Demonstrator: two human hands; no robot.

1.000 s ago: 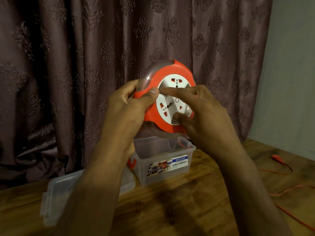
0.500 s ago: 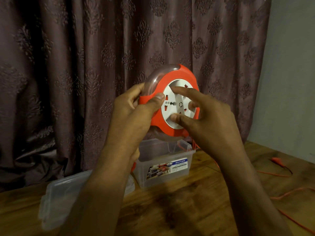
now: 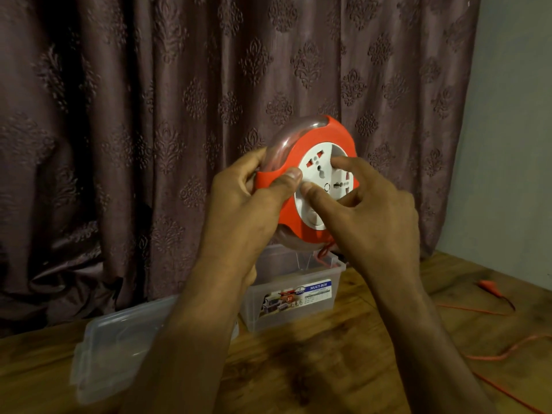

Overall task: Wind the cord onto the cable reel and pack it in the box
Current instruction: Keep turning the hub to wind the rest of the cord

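Observation:
I hold an orange cable reel point(image 3: 324, 141) with a clear rim and a white socket disc point(image 3: 321, 171) up in front of the curtain. My left hand point(image 3: 251, 204) grips its left edge, thumb on the orange face. My right hand point(image 3: 367, 210) has thumb and fingers pressed on the white disc. An orange cord point(image 3: 324, 251) hangs from the reel's underside, and more of the cord point(image 3: 504, 354) trails across the table at the right, ending in a plug point(image 3: 488, 285). The open clear box point(image 3: 298, 306) stands on the table below the reel.
The box's clear lid point(image 3: 113, 348) lies flat on the wooden table point(image 3: 313, 369) to the left of the box. A dark patterned curtain point(image 3: 179, 115) hangs right behind. A grey wall point(image 3: 513, 115) is at the right.
The white disc has turned under my right fingers, its sockets now at new positions. The reel sits a little lower in view, still in the left hand's grip.

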